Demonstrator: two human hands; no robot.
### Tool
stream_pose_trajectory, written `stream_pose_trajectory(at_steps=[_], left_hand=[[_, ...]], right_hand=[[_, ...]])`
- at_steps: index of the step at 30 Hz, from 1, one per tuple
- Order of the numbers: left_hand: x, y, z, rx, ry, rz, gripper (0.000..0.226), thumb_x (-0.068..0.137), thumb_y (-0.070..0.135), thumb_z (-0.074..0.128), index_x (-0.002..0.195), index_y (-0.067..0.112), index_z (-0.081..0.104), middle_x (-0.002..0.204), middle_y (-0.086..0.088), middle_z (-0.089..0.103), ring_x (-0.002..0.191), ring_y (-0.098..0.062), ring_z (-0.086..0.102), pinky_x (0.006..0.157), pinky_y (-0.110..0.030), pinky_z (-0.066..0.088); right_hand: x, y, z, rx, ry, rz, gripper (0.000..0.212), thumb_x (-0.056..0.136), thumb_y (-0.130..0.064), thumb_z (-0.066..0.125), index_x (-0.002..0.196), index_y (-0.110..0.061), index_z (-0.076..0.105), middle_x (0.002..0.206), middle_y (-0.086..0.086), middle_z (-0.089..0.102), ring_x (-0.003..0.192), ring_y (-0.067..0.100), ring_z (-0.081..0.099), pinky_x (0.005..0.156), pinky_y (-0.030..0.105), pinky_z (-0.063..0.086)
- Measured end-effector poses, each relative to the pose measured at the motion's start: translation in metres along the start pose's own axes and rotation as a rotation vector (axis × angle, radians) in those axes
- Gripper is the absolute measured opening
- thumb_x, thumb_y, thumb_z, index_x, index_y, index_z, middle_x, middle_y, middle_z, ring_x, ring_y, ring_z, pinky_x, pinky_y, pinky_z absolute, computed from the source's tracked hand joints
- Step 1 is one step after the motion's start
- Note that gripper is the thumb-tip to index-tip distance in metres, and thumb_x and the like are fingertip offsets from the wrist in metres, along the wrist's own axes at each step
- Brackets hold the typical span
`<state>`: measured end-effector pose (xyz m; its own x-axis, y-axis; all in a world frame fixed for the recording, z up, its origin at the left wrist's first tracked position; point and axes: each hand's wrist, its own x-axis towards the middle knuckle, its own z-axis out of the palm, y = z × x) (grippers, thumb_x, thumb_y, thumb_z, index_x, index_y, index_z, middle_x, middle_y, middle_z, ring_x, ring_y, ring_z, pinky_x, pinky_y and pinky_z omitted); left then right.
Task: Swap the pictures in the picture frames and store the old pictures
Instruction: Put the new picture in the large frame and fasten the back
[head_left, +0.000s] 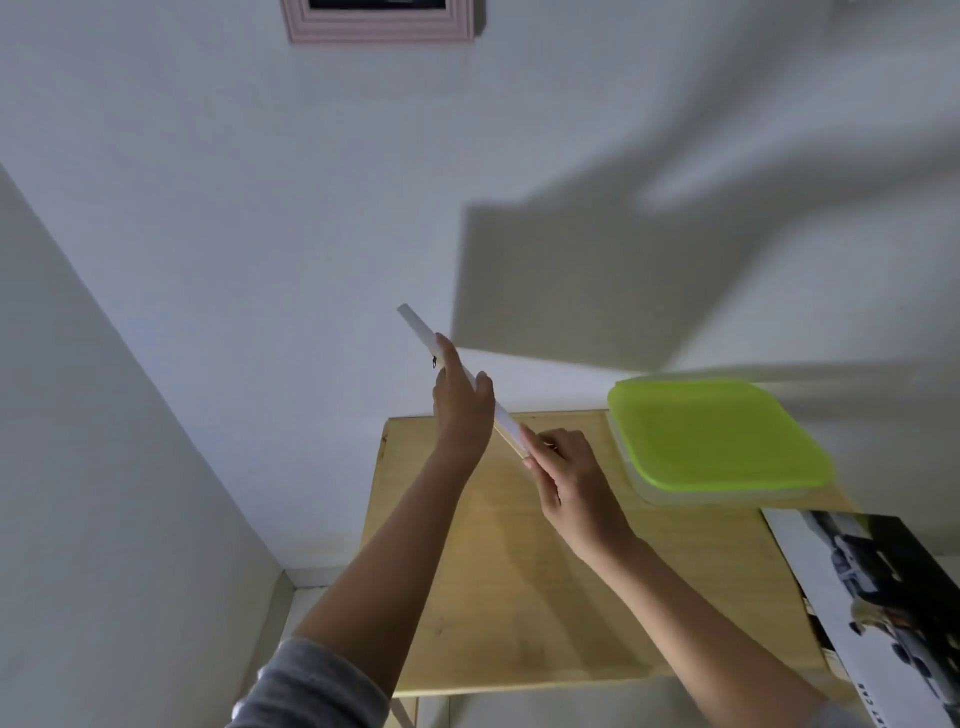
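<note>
Seemingly white frame (418, 328), edge-on, tilted

Left hand (462, 410) and right hand (571, 480) raised, both gripping the white frame (415, 323).

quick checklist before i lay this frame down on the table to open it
1. Hold on white frame: left hand at mid-edge, right hand at lower end: ok.
2. Bare table under the frame: ok.
3. Spot clear of green-lidded box, which sits to the right: ok.
4. Box open for old picture: not ok, shut.
5. Within reach: car picture on table's right edge: ok.
6. How the back opens: cannot tell, frame is edge-on.
</note>
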<state>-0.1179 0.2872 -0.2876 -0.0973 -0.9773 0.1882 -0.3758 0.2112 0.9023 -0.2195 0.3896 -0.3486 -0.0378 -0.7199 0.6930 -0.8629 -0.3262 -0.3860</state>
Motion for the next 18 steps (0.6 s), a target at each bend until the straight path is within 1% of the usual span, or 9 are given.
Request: stream_pose_trajectory(at_steps=[3,5,7,9,12,13,15,17,18], left_hand=[[-0.001,-0.005,-0.013,-0.077,0.057,-0.065,0.066,0.095,0.014,0.037,0.149,0.023,-0.001,0.101,-0.021,0.057,0.086,-0.031,0.055,0.076,-0.041,0.048],[-0.002,-0.011,-0.025,-0.143,0.107,-0.107,0.065,0.096,0.013,0.038,0.149,0.025,0.003,0.101,-0.021,0.059,0.072,-0.022,0.052,0.067,-0.032,0.044],[0.001,-0.021,-0.039,-0.25,0.179,-0.149,0.065,0.095,0.012,0.042,0.149,0.027,0.009,0.104,-0.013,0.058,0.066,-0.014,0.052,0.062,-0.027,0.046],[0.004,-0.03,-0.055,-0.383,0.237,-0.174,0.065,0.094,0.01,0.047,0.148,0.027,0.015,0.104,-0.01,0.06,0.069,-0.008,0.055,0.067,-0.025,0.049],[0.007,-0.037,-0.079,-0.55,0.252,-0.175,0.062,0.093,0.006,0.048,0.147,0.024,0.024,0.092,-0.003,0.065,0.075,-0.01,0.059,0.08,-0.034,0.051],[0.008,-0.036,-0.085,-0.577,0.246,-0.163,0.059,0.093,0.007,0.048,0.146,0.024,0.027,0.089,0.001,0.067,0.074,-0.011,0.061,0.078,-0.035,0.053],[0.008,-0.031,-0.091,-0.614,0.218,-0.149,0.053,0.093,0.009,0.049,0.142,0.026,0.034,0.09,0.004,0.069,0.067,-0.009,0.064,0.068,-0.032,0.056],[0.007,-0.023,-0.09,-0.651,0.19,-0.133,0.048,0.094,0.011,0.05,0.139,0.025,0.039,0.09,0.004,0.071,0.065,-0.01,0.066,0.066,-0.032,0.058],[0.009,-0.019,-0.087,-0.663,0.188,-0.123,0.046,0.095,0.012,0.05,0.138,0.024,0.04,0.09,0.003,0.071,0.066,-0.011,0.066,0.068,-0.035,0.057]], right_hand=[[0.001,-0.01,0.006,0.043,-0.03,0.017,0.035,0.092,-0.019,0.046,0.124,-0.009,0.057,0.094,0.004,0.059,0.089,0.018,0.054,0.077,0.024,0.048],[0.001,-0.019,0.009,0.175,-0.072,0.056,0.036,0.093,-0.023,0.047,0.124,-0.009,0.056,0.102,0.003,0.061,0.096,0.014,0.058,0.083,0.02,0.049],[0.0,-0.025,0.011,0.339,-0.126,0.101,0.037,0.093,-0.027,0.047,0.123,-0.008,0.057,0.11,0.003,0.063,0.105,0.006,0.057,0.087,0.014,0.047],[0.005,-0.025,0.01,0.44,-0.138,0.16,0.035,0.095,-0.027,0.047,0.121,-0.007,0.058,0.117,0.003,0.063,0.111,0.001,0.055,0.091,0.014,0.045],[0.024,-0.006,0.006,0.479,-0.064,0.3,0.028,0.095,-0.016,0.047,0.115,-0.002,0.06,0.119,0.004,0.06,0.111,0.008,0.057,0.091,0.008,0.042],[0.034,0.004,0.004,0.441,-0.043,0.335,0.028,0.095,-0.015,0.047,0.116,-0.002,0.059,0.119,0.005,0.06,0.111,0.013,0.057,0.092,0.009,0.041],[0.053,0.028,0.003,0.316,-0.065,0.403,0.034,0.094,-0.017,0.05,0.125,-0.005,0.053,0.126,0.008,0.056,0.118,0.02,0.053,0.099,0.02,0.038],[0.07,0.05,0.001,0.277,-0.163,0.543,0.044,0.095,-0.023,0.049,0.136,-0.009,0.043,0.134,0.007,0.049,0.124,0.02,0.046,0.104,0.03,0.035],[0.078,0.059,-0.001,0.33,-0.213,0.628,0.047,0.095,-0.027,0.048,0.139,-0.013,0.038,0.134,0.005,0.048,0.123,0.019,0.046,0.103,0.031,0.035]])
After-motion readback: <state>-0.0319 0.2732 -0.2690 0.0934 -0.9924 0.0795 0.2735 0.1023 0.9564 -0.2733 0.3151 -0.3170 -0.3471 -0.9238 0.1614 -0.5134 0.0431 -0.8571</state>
